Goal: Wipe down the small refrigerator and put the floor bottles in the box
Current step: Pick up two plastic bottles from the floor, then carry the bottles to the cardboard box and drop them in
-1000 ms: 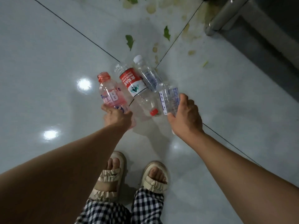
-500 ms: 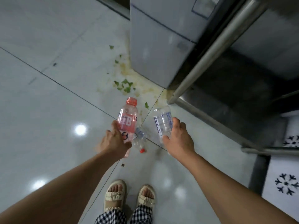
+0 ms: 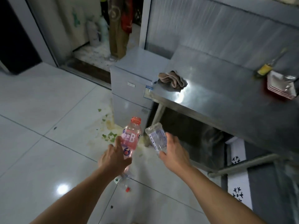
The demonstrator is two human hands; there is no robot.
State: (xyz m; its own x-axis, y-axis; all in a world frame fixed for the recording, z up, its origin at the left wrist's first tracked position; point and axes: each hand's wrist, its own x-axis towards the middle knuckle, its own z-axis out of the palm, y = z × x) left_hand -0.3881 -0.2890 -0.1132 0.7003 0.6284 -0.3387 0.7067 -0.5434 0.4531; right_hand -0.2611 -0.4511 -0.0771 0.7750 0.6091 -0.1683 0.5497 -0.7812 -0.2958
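The left hand [image 3: 113,156] grips a clear plastic bottle with a pink label and an orange-red cap [image 3: 131,137], fingers curled round its lower body so the capped end points up and away from the person. Below that hand a second clear plastic bottle with a small red cap [image 3: 124,181] hangs cap-down, its upper part hidden under the palm; whether the same hand holds it cannot be told for sure. The right hand [image 3: 174,152] holds a clear plastic bottle with a blue-and-white label [image 3: 157,137], thumb and fingers wrapped round its lower half, the flat base tilted up toward the left. The two raised bottles sit just beside each other, apart. Beyond them stands the small grey refrigerator [image 3: 129,88] on the glossy white tiled floor [image 3: 40,126], with green leaf scraps [image 3: 110,136] and yellowish stains at its foot. A crumpled brown cloth [image 3: 173,79] lies on the stainless steel table [image 3: 218,97] touching the refrigerator's right side.
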